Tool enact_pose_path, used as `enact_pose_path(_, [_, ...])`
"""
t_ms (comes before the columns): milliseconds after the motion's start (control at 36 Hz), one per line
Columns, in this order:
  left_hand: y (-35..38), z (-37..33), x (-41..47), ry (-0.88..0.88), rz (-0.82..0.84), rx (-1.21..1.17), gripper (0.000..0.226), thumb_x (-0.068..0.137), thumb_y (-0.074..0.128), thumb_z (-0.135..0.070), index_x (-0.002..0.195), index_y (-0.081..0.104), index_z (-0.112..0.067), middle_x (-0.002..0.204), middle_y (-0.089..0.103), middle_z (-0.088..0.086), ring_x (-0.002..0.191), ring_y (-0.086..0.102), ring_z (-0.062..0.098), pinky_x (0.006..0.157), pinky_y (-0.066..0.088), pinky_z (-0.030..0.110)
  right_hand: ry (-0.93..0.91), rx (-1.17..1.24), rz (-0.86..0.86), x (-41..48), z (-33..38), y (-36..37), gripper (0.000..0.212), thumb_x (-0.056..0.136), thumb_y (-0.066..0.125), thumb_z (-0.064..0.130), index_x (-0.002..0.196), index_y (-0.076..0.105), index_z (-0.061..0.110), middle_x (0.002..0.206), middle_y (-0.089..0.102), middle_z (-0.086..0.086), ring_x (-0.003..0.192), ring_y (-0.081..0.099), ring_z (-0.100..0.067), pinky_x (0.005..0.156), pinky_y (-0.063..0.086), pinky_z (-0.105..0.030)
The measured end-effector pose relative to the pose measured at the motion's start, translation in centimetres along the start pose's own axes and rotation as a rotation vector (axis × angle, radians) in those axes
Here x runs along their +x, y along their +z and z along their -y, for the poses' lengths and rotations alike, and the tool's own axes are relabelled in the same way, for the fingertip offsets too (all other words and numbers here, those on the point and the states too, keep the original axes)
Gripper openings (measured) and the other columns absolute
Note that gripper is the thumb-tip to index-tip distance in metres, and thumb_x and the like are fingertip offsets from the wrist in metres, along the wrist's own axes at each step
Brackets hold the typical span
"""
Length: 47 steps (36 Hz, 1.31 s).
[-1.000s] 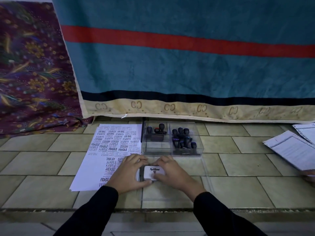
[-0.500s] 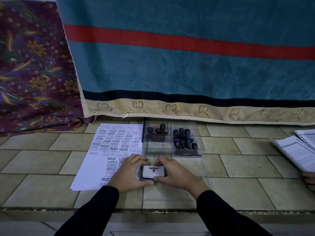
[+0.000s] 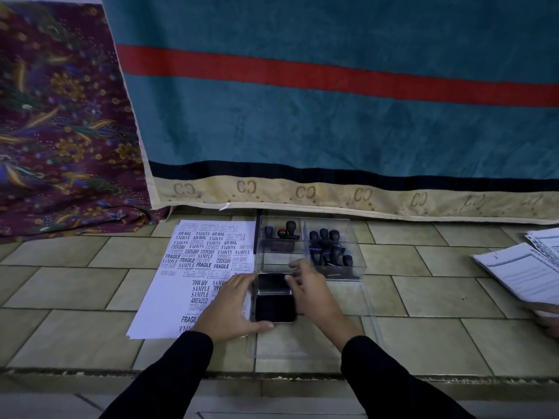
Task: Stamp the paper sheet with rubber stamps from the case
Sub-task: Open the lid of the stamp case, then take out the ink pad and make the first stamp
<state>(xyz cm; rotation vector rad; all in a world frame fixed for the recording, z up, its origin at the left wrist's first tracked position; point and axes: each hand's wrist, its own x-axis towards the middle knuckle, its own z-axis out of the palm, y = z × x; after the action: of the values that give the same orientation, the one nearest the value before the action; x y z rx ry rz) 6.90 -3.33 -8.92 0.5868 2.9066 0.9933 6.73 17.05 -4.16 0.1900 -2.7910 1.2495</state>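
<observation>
Ink pad [image 3: 275, 306] sits between both hands, open, dark pad face up. Left hand [image 3: 230, 306] grips its left side, thumb on the near edge. Right hand [image 3: 311, 293] pinches the right edge of the lid [image 3: 273, 282], which is tilted up from the far edge, inner side toward the person. Paper sheet [image 3: 169, 297] lies under and left of the left hand, long axis running near to far, far end leaning right, covered in stamped words. Case [image 3: 354, 237] is just beyond the right hand, rubber stamps [image 3: 325, 240] mostly standing handles up inside. Clear cover [image 3: 302, 343] lies flat under the pad.
</observation>
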Motion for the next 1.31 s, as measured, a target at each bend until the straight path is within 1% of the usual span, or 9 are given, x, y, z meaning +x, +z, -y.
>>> enact_pose_path(111, [-0.1, 0.0, -0.1, -0.026, 0.014, -0.033, 0.12, 0.054, 0.067, -0.086, 0.15, 0.01, -0.041, 0.146, 0.021, -0.022, 0.134, 0.022, 0.0, 0.112, 0.024, 0.029, 0.029, -0.095, 0.008, 0.0, -0.4, 0.6, 0.023, 0.094, 0.053, 0.021, 0.116, 0.051, 0.014, 0.104, 0.065, -0.006, 0.084, 0.059, -0.015, 0.071, 0.049, -0.025])
enact_pose_path(278, [-0.3, -0.4, -0.2, -0.013, 0.029, -0.005, 0.118, 0.055, 0.066, -0.085, 0.15, 0.011, -0.041, 0.143, 0.019, -0.024, 0.133, 0.025, 0.0, 0.11, 0.027, 0.026, 0.031, -0.167, -0.017, 0.1, -0.6, 0.6, 0.03, 0.094, 0.051, 0.014, 0.122, 0.056, 0.008, 0.117, 0.061, -0.012, 0.099, 0.062, -0.025, 0.086, 0.05, -0.032])
enact_pose_path(389, [-0.4, -0.5, -0.2, -0.012, 0.042, 0.027, 0.121, 0.053, 0.065, -0.087, 0.15, 0.009, -0.041, 0.142, 0.017, -0.024, 0.128, 0.023, -0.004, 0.109, 0.027, 0.025, 0.111, -0.123, -0.009, 0.0, -0.6, 0.9, 0.028, 0.092, 0.052, 0.013, 0.12, 0.052, 0.009, 0.107, 0.066, -0.011, 0.092, 0.066, -0.024, 0.074, 0.052, -0.03])
enact_pose_path(528, [-0.3, -0.5, -0.1, -0.014, 0.048, 0.035, 0.122, 0.052, 0.062, -0.089, 0.15, 0.008, -0.041, 0.143, 0.017, -0.023, 0.13, 0.024, -0.002, 0.109, 0.028, 0.026, 0.104, -0.211, 0.02, 0.1, -0.8, 1.2, 0.014, 0.091, 0.051, 0.01, 0.093, 0.065, 0.009, 0.102, 0.064, -0.011, 0.082, 0.06, -0.016, 0.071, 0.048, -0.022])
enact_pose_path(639, [-0.2, -0.4, -0.2, -0.015, 0.043, 0.044, 0.121, 0.053, 0.061, -0.09, 0.15, 0.008, -0.042, 0.145, 0.016, -0.023, 0.134, 0.023, 0.0, 0.111, 0.028, 0.028, 0.105, -0.227, 0.045, 0.4, -0.8, 0.9, 0.017, 0.091, 0.05, 0.01, 0.098, 0.065, 0.009, 0.1, 0.067, -0.009, 0.085, 0.062, -0.018, 0.073, 0.049, -0.024])
enact_pose_path(778, [-0.1, -0.3, -0.2, -0.015, 0.044, 0.046, 0.113, 0.054, 0.06, -0.09, 0.146, 0.009, -0.049, 0.146, 0.02, -0.022, 0.131, 0.023, -0.002, 0.111, 0.025, 0.027, 0.093, -0.15, -0.041, 2.1, -0.1, -1.5, 0.015, 0.092, 0.05, 0.009, 0.098, 0.063, 0.013, 0.091, 0.069, -0.006, 0.069, 0.059, -0.011, 0.064, 0.049, -0.019])
enact_pose_path(917, [-0.1, -0.3, -0.2, -0.017, 0.043, 0.055, 0.113, 0.054, 0.058, -0.091, 0.146, 0.013, -0.045, 0.144, 0.021, -0.022, 0.131, 0.024, -0.001, 0.112, 0.025, 0.026, 0.001, -0.123, -0.133, 6.6, 1.0, -3.7, 0.019, 0.091, 0.051, 0.006, 0.102, 0.066, 0.009, 0.094, 0.069, -0.009, 0.075, 0.061, -0.015, 0.068, 0.048, -0.021])
enact_pose_path(1111, [-0.1, -0.4, -0.2, -0.001, 0.031, 0.059, 0.111, 0.053, 0.058, -0.093, 0.145, 0.018, -0.045, 0.133, 0.021, -0.031, 0.128, 0.026, -0.004, 0.108, 0.027, 0.023, -0.03, -0.338, 0.1, 13.4, 1.9, -2.7, 0.031, 0.093, 0.044, 0.004, 0.12, 0.059, 0.009, 0.123, 0.061, -0.015, 0.112, 0.057, -0.03, 0.095, 0.049, -0.038])
enact_pose_path(1306, [0.0, -0.2, 0.0, 0.009, 0.009, 0.07, 0.109, 0.052, 0.061, -0.09, 0.143, 0.022, -0.046, 0.129, 0.023, -0.032, 0.124, 0.029, -0.004, 0.104, 0.032, 0.022, -0.051, -0.634, 0.247, 15.5, 1.9, -0.4, 0.028, 0.09, 0.046, 0.008, 0.117, 0.054, 0.01, 0.121, 0.049, -0.02, 0.103, 0.056, -0.039, 0.084, 0.05, -0.042])
